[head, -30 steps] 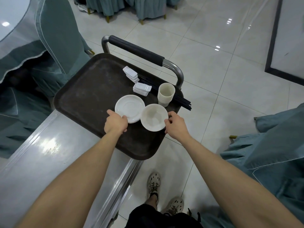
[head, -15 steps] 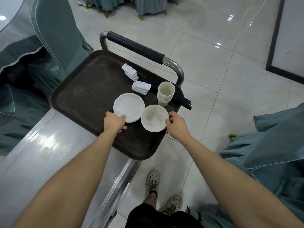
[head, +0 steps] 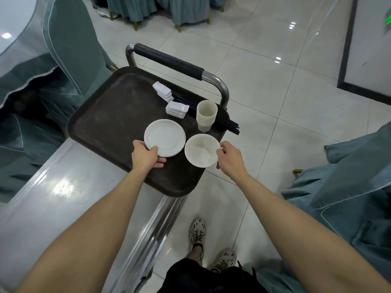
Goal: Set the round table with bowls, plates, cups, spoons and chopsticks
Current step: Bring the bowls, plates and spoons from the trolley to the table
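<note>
**Stock: tableware on tray (head: 110, 115), atop cart (head: 53, 204); table (head: 14, 24) at far left, not yet reached.**

**Hazards**
- Plates (head: 165, 137): the left hand (head: 146, 157) holds the stack at its near rim only, thumb on top and fingers curled beneath. Glazed faces would likely slide apart if lifted at a tilt.
- Bowl (head: 202, 150): the right hand (head: 229, 159) pinches its right rim between thumb and fingertips. With the far side unsupported it may tip or slip. It lies at the tray's right edge, and hard floor tile is close by.
- Tray: its near corner overhangs the cart, so downward pressure there could rock it.
- Cups (head: 206, 116): a tall stack just behind the bowl, which a passing wrist could topple.
- Chopsticks (head: 228, 124): the tips project past the tray edge and are easily snagged.

**Materials and shapes**
- Plates: white, glossy, round, shallow, with a raised rim.
- Bowl: off-white, round and deeper, its inside faintly marked.
- Cups: cream, tapered, nested.
- Chopsticks: black, thin, bundled.
- Dishes (head: 176, 107): white, small, rectangular, in two stacks.
- Tray: dark brown, matt, scuffed, with rounded corners.
- Cart: brushed steel.
- Spoons: none visible.
</note>
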Available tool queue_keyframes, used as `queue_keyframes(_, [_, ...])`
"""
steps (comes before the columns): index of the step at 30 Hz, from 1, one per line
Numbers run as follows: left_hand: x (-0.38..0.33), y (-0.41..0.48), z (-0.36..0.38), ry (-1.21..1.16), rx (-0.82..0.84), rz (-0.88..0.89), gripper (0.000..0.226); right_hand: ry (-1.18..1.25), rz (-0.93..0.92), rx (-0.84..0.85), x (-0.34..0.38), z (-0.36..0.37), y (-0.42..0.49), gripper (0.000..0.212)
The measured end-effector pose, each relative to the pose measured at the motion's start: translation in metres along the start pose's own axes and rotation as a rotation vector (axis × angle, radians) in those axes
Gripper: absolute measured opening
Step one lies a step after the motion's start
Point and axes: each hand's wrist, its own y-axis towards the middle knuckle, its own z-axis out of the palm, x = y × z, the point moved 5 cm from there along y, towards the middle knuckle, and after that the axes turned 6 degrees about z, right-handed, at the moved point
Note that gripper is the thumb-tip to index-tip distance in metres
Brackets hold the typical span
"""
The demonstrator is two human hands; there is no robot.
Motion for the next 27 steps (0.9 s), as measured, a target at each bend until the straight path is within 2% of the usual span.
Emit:
queue_keyframes(6, [-0.010, -0.030, 0.009, 0.111, 0.057, 0.087, 0.025, 0.114, 0.036, -0.034, -0.020, -0.029, -0.021, 0.019])
queue_keyframes(13, [-0.035, -0.071, 0.058, 0.134, 0.194, 0.211, 0.020, 0.245, 0.075, -0.146, -0.064, -0.087, -0.052, 0.019])
queue_keyframes(19, [-0.072, -0.103, 0.129, 0.166, 0.342, 0.311, 0.019, 0.316, 0.123, -0.297, -0.119, -0.156, -0.079, 0.019])
queue_keyframes(27, [-0.115, -0.165, 0.262, 0.209, 0.616, 0.420, 0.028, 0.379, 0.307, -0.528, -0.217, -0.240, -0.134, 0.021])
